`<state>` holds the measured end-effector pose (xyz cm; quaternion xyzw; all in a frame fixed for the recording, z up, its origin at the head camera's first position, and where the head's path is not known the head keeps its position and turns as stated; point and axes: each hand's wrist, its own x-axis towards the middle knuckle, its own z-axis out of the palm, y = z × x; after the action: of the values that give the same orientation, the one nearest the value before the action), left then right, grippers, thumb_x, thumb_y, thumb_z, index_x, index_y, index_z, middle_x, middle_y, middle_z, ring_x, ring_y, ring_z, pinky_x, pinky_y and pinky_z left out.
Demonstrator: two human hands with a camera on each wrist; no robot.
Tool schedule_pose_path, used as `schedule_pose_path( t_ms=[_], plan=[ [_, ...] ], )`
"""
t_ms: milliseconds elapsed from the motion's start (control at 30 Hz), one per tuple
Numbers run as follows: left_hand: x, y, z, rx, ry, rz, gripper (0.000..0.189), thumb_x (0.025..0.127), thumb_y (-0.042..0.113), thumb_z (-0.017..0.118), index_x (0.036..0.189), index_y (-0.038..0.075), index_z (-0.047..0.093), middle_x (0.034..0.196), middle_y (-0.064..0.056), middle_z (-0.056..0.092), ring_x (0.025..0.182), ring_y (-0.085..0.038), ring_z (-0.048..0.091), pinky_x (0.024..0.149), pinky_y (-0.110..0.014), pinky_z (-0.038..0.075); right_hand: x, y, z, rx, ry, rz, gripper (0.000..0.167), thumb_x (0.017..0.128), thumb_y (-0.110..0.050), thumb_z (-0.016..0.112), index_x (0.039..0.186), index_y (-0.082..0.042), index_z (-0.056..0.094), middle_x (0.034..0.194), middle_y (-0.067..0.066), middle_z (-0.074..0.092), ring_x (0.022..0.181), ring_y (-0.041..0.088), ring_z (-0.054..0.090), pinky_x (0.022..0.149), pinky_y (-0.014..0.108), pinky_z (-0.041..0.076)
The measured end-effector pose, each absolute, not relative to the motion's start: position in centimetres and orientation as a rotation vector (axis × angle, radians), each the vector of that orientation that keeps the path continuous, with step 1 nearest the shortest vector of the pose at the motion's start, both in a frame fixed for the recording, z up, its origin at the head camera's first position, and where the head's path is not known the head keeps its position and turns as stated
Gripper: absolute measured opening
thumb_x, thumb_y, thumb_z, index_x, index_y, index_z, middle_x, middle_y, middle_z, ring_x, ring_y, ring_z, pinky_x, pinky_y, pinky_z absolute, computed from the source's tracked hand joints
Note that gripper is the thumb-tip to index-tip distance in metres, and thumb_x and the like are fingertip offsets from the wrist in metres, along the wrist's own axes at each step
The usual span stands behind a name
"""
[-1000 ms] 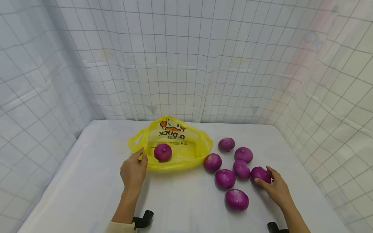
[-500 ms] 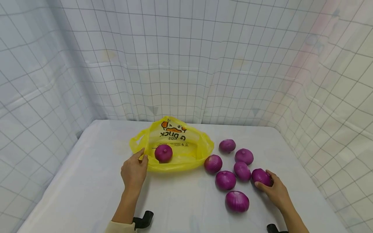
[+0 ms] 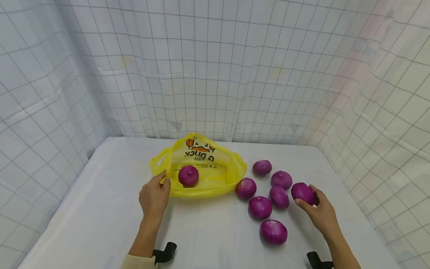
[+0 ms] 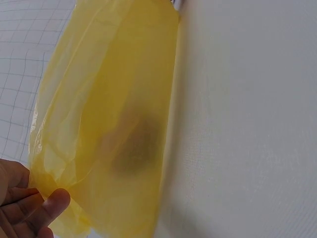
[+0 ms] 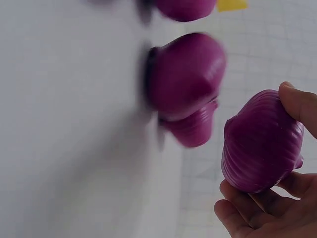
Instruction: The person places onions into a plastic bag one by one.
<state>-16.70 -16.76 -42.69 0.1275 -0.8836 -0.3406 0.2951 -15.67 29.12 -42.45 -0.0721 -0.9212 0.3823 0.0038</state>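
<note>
My left hand (image 3: pixel 154 196) pinches the near-left edge of a yellow plastic bag (image 3: pixel 215 191) printed with a duck, its mouth spread wide toward me. Inside the bag rests one red onion (image 3: pixel 188 176); through the film it shows as a dark blur in the left wrist view. At the right, my right hand (image 3: pixel 322 211) grips another red onion (image 5: pixel 263 141) between thumb and fingers, raised off the table as the right wrist view shows. Several more red onions lie between the bag and this hand, such as the large front onion (image 3: pixel 273 232).
A white-covered table (image 3: pixel 100 209) carries everything. White grid-patterned curtains (image 3: pixel 201 74) hang behind it and along both sides. One loose onion (image 3: pixel 245 188) sits right at the bag's right edge. Black wrist mounts (image 3: pixel 165 252) project from both forearms.
My right hand has lifted its onion off the table, slightly up and away from the neighbouring onions. The left hand and the bag have stayed in place.
</note>
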Motion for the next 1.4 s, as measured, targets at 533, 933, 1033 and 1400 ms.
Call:
schedule_pose_path(
  t_ms=[533,933,1033,1400],
  plan=[
    [-16.6,-16.8,-42.5,0.341,-2.358,-0.896,0.031,0.086,0.016,0.062,0.115,0.006,0.068,0.096,-0.019,0.072,0.065,-0.03,0.069,0.044,-0.029,0.042,-17.8,21.1,-36.9,0.03,-2.667,1.437,0.086,0.08,-0.046,0.07,0.149,-0.021,0.026,0.148,0.013,0.039,0.136,0.035,0.039,0.101,0.053,0.042],
    [-16.7,-16.7,-42.5,0.344,-2.37,-0.897,0.031,0.086,0.016,0.062,0.115,0.006,0.068,0.098,-0.018,0.072,0.067,-0.03,0.069,0.045,-0.029,0.043,-19.4,16.6,-35.9,0.193,-2.625,1.484,0.083,0.078,-0.044,0.072,0.147,-0.024,0.031,0.142,0.007,0.045,0.122,0.03,0.049,0.099,0.048,0.044],
    [-16.7,-16.6,-42.4,0.349,-2.375,-0.904,0.031,0.086,0.016,0.062,0.116,0.006,0.068,0.098,-0.018,0.072,0.067,-0.029,0.069,0.044,-0.029,0.042,-19.6,15.7,-35.8,0.214,-2.617,1.517,0.083,0.077,-0.045,0.073,0.147,-0.026,0.031,0.144,0.004,0.044,0.121,0.027,0.052,0.095,0.044,0.049],
    [-16.4,-16.5,-42.2,0.336,-2.361,-0.89,0.031,0.086,0.016,0.063,0.114,0.006,0.068,0.094,-0.018,0.073,0.064,-0.028,0.069,0.044,-0.029,0.042,-20.6,12.0,-35.8,0.276,-2.599,1.548,0.081,0.077,-0.039,0.075,0.145,-0.025,0.034,0.141,0.002,0.045,0.12,0.023,0.052,0.101,0.044,0.044]
  ],
)
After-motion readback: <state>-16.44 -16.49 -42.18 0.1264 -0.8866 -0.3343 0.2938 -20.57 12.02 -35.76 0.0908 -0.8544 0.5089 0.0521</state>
